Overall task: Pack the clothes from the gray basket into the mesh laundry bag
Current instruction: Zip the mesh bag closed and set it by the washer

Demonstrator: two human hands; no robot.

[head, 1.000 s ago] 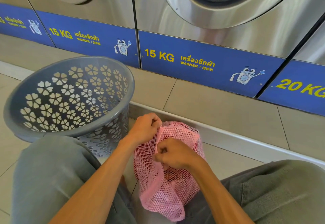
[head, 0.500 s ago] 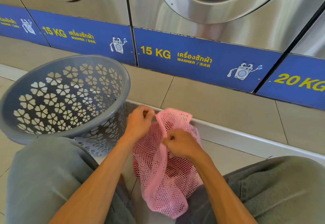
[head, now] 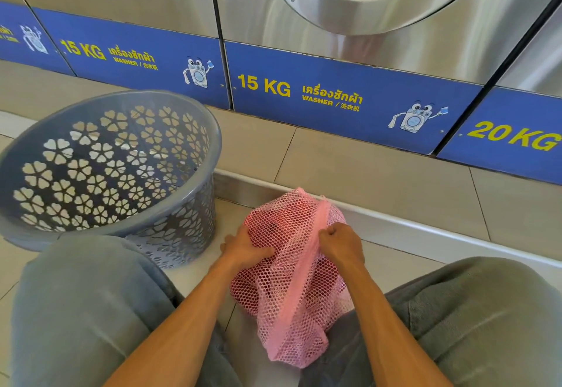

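Both hands (left, right) grip the pink mesh bag beside the gray basket.

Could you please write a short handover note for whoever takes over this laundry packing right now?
Left hand: gripping the bag's left side.
Right hand: pinched shut at the bag's pink seam strip, possibly on a zip pull; I cannot tell.
Bag: on the floor between the knees, with dark and red clothes inside.
Basket: to the left, no clothes visible in it.
Done: packing, apparently.
Left: finish closing the bag.
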